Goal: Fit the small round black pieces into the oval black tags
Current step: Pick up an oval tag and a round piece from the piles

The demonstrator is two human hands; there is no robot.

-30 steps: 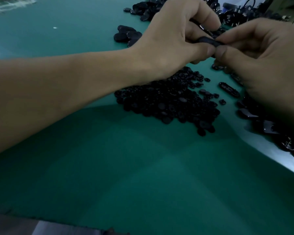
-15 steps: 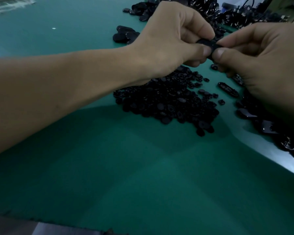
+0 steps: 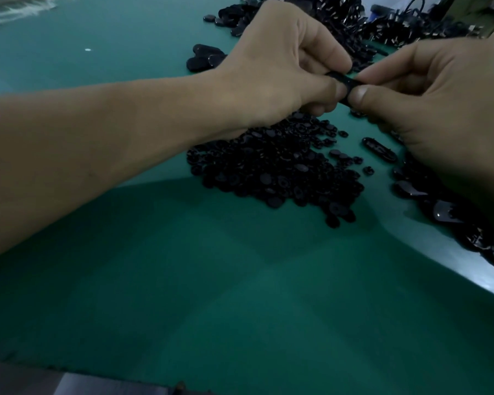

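Two hands meet above the green mat (image 3: 240, 295). Left hand (image 3: 274, 69) pinches one end of an oval tag (image 3: 341, 79) between thumb and curled fingers. Right hand (image 3: 439, 95) pinches the other end, thumb pressed on its face. Since a second ago the thumbs have closed in and less tag shows. I judge a round piece is being seated, though I cannot see it. Heap of round pieces (image 3: 277, 169) lies below, with a spare tag (image 3: 378, 149) beside it.

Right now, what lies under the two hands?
Below the left hand lies a heap of small round black pieces; below the right hand, oval black tags. The hands hide part of both.
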